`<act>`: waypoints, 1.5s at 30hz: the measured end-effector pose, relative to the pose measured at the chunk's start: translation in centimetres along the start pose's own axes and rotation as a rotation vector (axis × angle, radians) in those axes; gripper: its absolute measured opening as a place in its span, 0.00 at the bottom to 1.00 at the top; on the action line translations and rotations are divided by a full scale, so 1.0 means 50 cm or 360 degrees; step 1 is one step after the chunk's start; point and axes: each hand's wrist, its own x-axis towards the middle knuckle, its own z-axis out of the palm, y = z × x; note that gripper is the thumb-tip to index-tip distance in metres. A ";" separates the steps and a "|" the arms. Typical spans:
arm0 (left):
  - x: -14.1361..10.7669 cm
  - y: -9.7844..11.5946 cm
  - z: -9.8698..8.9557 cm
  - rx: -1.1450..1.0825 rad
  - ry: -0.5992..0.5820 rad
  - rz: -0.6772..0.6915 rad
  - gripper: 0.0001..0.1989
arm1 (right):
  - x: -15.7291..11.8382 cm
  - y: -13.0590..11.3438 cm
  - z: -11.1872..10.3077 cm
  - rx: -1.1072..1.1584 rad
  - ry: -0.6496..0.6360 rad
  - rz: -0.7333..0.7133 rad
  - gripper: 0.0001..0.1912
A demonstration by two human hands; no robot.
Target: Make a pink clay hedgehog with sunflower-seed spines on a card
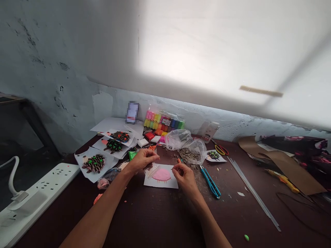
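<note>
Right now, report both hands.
Left hand: pinched closed near clear plastic; whether it holds anything cannot be told.
Right hand: pinched closed beside the white card; any held item unclear.

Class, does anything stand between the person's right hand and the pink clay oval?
Nothing visible does: only white paper shows between the right hand and the pink clay oval. Clear plastic hangs or lies at the paper's upper left, by the left hand.

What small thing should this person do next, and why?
Perhaps press one of the seeds into the pink shape with the right hand: no seeds show on it, while a card at left bristles with them.
</note>
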 end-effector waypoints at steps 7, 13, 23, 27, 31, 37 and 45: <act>-0.004 -0.003 -0.004 0.0143 -0.0057 0.0002 0.21 | -0.011 0.003 -0.001 0.0074 -0.0061 0.0042 0.12; -0.007 0.001 -0.001 0.0145 -0.0085 -0.0025 0.21 | -0.012 -0.006 -0.002 0.0003 -0.0078 0.0048 0.10; -0.007 0.007 -0.005 0.0163 -0.0021 -0.0054 0.21 | -0.009 0.014 -0.004 0.0112 -0.0107 0.0139 0.13; -0.009 0.011 -0.006 0.0160 -0.0019 -0.0063 0.21 | -0.010 0.020 -0.006 0.0034 -0.0118 0.0149 0.13; -0.010 0.012 -0.004 0.0144 -0.0016 -0.0053 0.21 | -0.013 0.023 -0.005 -0.0052 -0.0133 0.0189 0.14; -0.013 0.016 -0.002 0.0129 0.0009 -0.0057 0.21 | -0.017 0.015 -0.007 -0.0105 -0.0077 0.0079 0.09; -0.015 0.017 -0.004 0.0086 0.0017 -0.0098 0.20 | -0.023 0.008 -0.010 -0.0441 -0.0047 0.0038 0.14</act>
